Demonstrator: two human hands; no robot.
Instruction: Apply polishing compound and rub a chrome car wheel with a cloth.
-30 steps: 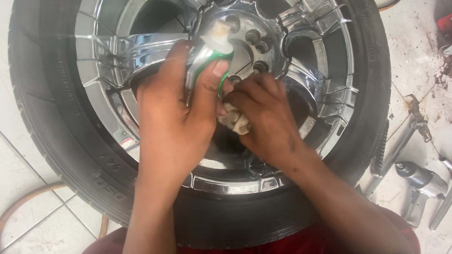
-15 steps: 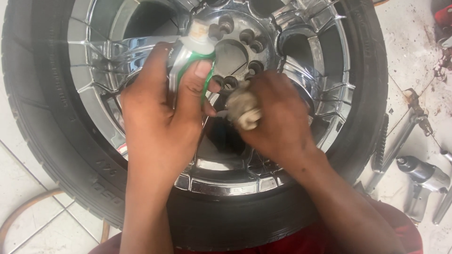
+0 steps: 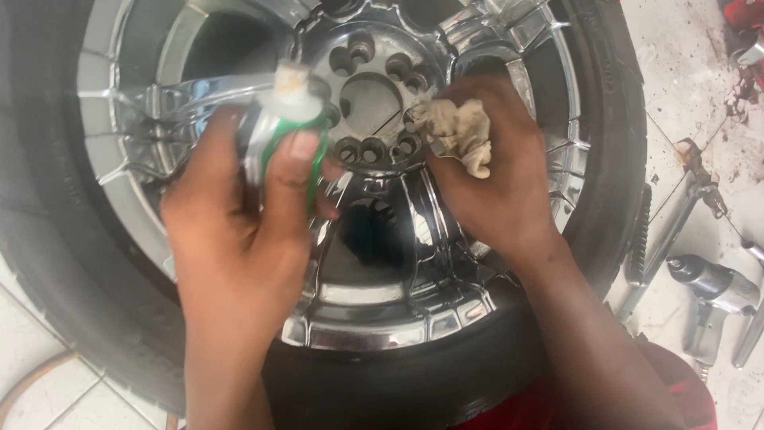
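Note:
A chrome wheel rim [image 3: 374,318] in a black tyre [image 3: 87,318] fills the view. Its hub [image 3: 374,99] has several lug holes. My left hand [image 3: 239,239] grips a small green and silver tube [image 3: 278,131] with a white smeared tip, held over the left spoke. My right hand [image 3: 493,183] pinches a beige cloth [image 3: 461,131] against the right side of the hub.
On the tiled floor [image 3: 684,72] at right lie a long metal tool [image 3: 668,223] and a silver air impact wrench [image 3: 712,291]. A red cloth [image 3: 676,382] shows at the bottom right. A curved hose [image 3: 32,382] lies at the bottom left.
My hands have moved apart. The right hand carried the cloth up from the middle to the hub's right side. The tube now sits left of the hub.

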